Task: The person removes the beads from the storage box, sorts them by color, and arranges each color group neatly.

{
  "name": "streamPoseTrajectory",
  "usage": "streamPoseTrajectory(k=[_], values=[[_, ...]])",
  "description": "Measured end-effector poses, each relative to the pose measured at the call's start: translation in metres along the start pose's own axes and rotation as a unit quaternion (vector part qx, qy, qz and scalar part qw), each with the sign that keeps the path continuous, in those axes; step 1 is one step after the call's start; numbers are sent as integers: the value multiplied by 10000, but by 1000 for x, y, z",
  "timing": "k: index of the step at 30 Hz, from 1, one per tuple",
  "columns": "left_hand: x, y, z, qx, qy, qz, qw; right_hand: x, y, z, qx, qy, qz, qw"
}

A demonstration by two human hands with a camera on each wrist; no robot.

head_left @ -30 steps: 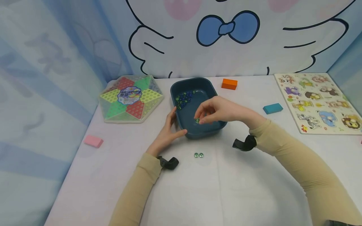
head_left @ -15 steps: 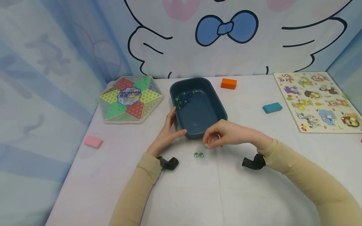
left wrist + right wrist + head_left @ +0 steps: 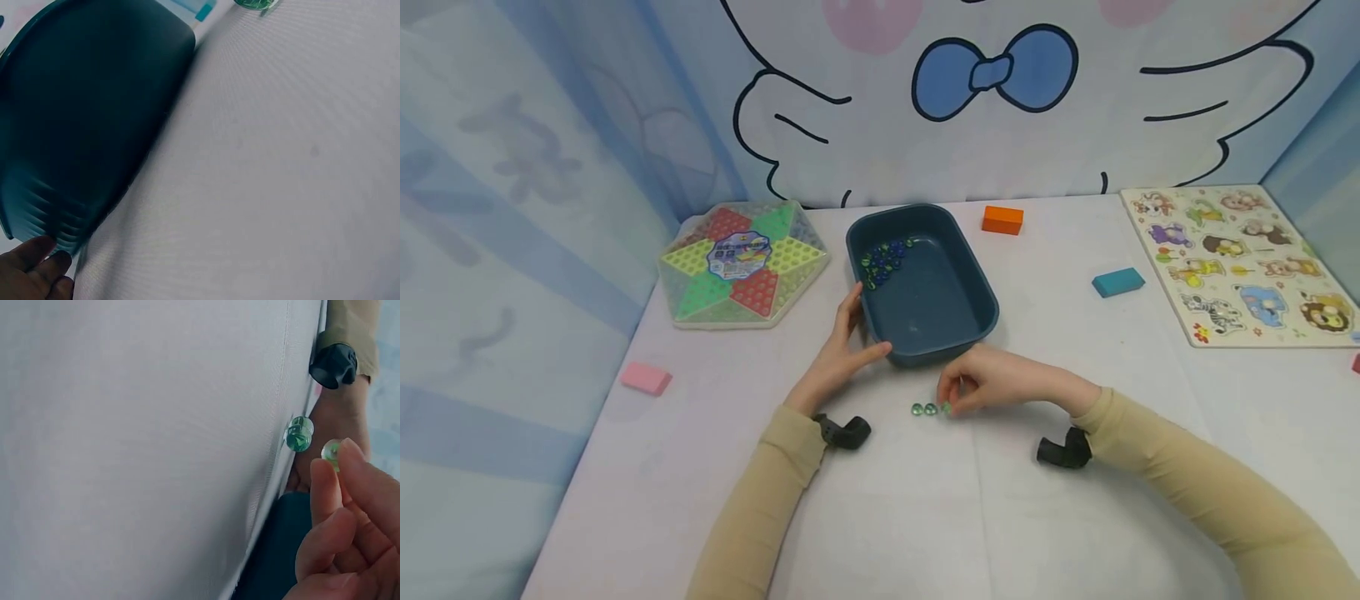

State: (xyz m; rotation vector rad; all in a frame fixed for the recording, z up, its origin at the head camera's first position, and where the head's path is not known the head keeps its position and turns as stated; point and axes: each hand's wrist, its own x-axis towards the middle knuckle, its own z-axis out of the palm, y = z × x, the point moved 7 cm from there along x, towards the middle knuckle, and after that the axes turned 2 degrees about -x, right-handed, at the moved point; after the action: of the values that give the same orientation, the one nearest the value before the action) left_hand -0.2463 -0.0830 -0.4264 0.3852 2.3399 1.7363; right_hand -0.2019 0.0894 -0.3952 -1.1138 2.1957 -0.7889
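My right hand point(image 3: 992, 379) pinches a clear green marble point(image 3: 330, 452) between thumb and index finger, low over the white cloth. Left of it, two more green marbles point(image 3: 923, 409) sit side by side on the cloth. My left hand point(image 3: 838, 362) rests against the left wall and near corner of a dark blue plastic bin point(image 3: 992, 312), thumb and fingers spread. The left wrist view shows its fingertips point(image 3: 47, 265) touching the ridged part of the wall. Blue and green marbles point(image 3: 886, 262) are clustered in the bin's left far part.
A hexagonal Chinese checkers box point(image 3: 741, 267) lies left of the bin. An orange block point(image 3: 1002, 220) and a teal block point(image 3: 1117, 282) are to the right, a pink block point(image 3: 646, 377) far left. An animal puzzle board point(image 3: 1240, 267) lies at the right. A printed curtain hangs behind.
My right hand has carried a green marble out over the bin's near edge and down beside the two marbles on the cloth. My left hand has stayed at the bin.
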Motion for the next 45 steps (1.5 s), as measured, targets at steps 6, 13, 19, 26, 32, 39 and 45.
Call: streamPoseTrajectory(k=[6, 13, 19, 26, 32, 39, 45], values=[[0, -1, -2, 21, 75, 85, 9999, 3, 2, 0, -179, -9, 87, 9998], [1, -2, -1, 8, 49, 29, 10000, 7, 6, 4, -154, -119, 141, 9997], [-2, 8, 0, -91, -31, -86, 9999, 9, 10, 7, -137, -140, 176, 9997], [-12, 29, 1, -106, -74, -164, 9998, 9, 10, 7, -94, -165, 311, 9993], [-13, 28, 1, -130, -94, -253, 9996, 9, 7, 7, -100, -192, 309, 9993], [-14, 27, 0, -155, -104, -321, 9993, 10, 6, 7, -114, -189, 297, 9993], [-15, 29, 1, -163, -124, -310, 9993, 8, 0, 2, -330, -309, 308, 9985]])
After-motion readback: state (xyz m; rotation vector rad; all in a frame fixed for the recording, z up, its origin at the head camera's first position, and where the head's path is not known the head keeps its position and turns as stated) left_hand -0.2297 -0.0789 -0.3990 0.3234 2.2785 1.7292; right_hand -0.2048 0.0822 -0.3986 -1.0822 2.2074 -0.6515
